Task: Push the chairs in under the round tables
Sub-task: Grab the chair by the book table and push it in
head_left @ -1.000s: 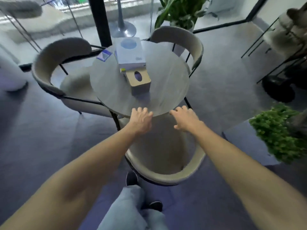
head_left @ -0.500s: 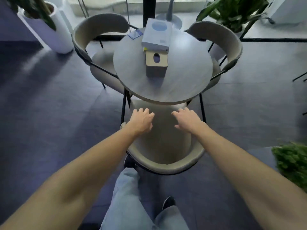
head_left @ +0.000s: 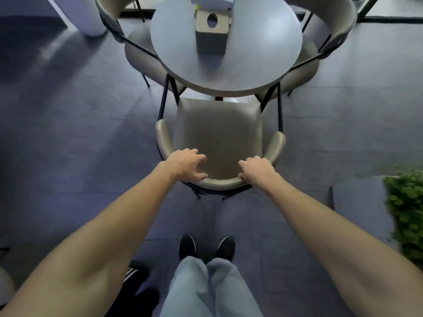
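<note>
Your near chair (head_left: 218, 138) is a padded, smooth beige shell with a squarish seat and a curved backrest that wraps forward into short arms, set on thin black metal legs. It faces the table (head_left: 251, 65), a round grey top with a pale edge band on black legs. The chair's front-to-back axis runs straight away from you; only the seat's front edge sits under the tabletop rim, and most of the seat lies outside it.

Your left hand (head_left: 184, 165) lies on the backrest's left curve, fingers curled over the top edge, thumb on the rim. Your right hand (head_left: 257, 171) closes over the right curve in the same way, knuckles up. Both grips are narrow, wrapped on the backrest.

Two more chairs (head_left: 137, 53) flank the table. A tan box (head_left: 211, 30) with an oval hole stands on the tabletop. The floor (head_left: 68, 110) is dull bluish carpet.
</note>
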A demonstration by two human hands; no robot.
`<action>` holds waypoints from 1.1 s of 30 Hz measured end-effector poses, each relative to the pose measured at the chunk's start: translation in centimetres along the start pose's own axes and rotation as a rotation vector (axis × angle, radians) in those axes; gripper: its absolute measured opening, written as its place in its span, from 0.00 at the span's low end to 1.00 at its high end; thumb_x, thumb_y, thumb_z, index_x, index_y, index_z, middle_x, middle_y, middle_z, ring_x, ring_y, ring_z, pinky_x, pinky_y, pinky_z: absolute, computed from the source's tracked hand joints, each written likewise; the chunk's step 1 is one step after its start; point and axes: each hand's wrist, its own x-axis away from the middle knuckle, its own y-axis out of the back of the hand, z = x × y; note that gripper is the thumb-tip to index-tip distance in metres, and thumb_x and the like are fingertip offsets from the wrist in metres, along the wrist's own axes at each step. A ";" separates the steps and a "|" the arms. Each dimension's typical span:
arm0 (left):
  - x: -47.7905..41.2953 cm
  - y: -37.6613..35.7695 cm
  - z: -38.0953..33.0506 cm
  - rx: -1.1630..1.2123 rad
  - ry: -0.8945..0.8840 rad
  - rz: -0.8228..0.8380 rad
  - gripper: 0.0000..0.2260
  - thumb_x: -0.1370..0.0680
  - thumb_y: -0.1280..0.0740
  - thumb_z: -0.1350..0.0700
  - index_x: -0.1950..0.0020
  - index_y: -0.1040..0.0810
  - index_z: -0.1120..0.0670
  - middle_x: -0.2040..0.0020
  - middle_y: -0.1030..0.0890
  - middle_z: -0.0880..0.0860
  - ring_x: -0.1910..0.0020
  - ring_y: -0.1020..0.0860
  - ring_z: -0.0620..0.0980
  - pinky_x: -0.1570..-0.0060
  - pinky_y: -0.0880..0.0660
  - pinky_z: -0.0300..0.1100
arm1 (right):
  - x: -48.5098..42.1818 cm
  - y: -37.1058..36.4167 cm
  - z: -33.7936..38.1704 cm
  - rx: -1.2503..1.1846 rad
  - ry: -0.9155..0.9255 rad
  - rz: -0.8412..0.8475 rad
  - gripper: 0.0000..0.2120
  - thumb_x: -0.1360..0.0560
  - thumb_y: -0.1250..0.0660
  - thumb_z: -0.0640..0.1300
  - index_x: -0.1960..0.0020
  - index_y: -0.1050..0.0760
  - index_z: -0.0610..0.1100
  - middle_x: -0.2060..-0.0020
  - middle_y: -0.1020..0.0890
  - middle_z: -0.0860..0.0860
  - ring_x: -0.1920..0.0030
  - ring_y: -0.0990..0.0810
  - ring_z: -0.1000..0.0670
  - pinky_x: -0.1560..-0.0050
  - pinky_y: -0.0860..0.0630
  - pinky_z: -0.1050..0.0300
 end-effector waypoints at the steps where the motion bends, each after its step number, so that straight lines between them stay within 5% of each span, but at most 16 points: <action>1: 0.3 -0.9 0.1 -0.006 0.007 0.031 0.29 0.27 0.38 0.31 0.32 0.28 0.45 0.42 0.25 0.52 0.44 0.25 0.55 0.46 0.26 0.49 | 0.0 -0.6 -0.1 -0.011 -0.003 -0.010 0.16 0.18 0.42 0.55 0.40 0.25 0.45 0.41 0.19 0.45 0.38 0.24 0.41 0.43 0.30 0.48; 5: 1.1 -4.8 0.3 -0.130 0.022 0.040 0.32 0.32 0.38 0.28 0.34 0.27 0.44 0.44 0.23 0.51 0.43 0.25 0.55 0.39 0.33 0.48 | 0.3 -2.8 0.3 -0.044 0.059 -0.009 0.24 0.17 0.51 0.62 0.42 0.22 0.50 0.43 0.17 0.48 0.39 0.23 0.42 0.40 0.33 0.47; 10: 0.9 -6.5 -0.1 -0.278 0.065 -0.069 0.16 0.23 0.35 0.50 0.35 0.28 0.44 0.45 0.22 0.52 0.44 0.26 0.56 0.39 0.36 0.48 | -0.2 -3.4 0.6 -0.069 0.146 0.102 0.30 0.25 0.46 0.73 0.35 0.26 0.55 0.41 0.18 0.52 0.37 0.23 0.44 0.36 0.36 0.43; 15: 1.3 -7.2 -0.8 -0.317 0.102 -0.111 0.15 0.22 0.37 0.55 0.36 0.28 0.45 0.45 0.22 0.54 0.45 0.26 0.56 0.38 0.36 0.48 | 0.2 -4.7 1.9 0.103 0.120 -0.001 0.20 0.21 0.36 0.59 0.33 0.28 0.52 0.39 0.19 0.51 0.38 0.24 0.43 0.36 0.35 0.44; 33: 3.6 -9.2 -1.8 -0.265 0.110 -0.119 0.11 0.20 0.37 0.53 0.38 0.26 0.44 0.47 0.21 0.52 0.46 0.25 0.55 0.39 0.34 0.48 | 2.3 -6.3 3.2 0.099 0.118 0.019 0.17 0.22 0.35 0.57 0.36 0.26 0.51 0.41 0.18 0.51 0.39 0.24 0.42 0.36 0.36 0.43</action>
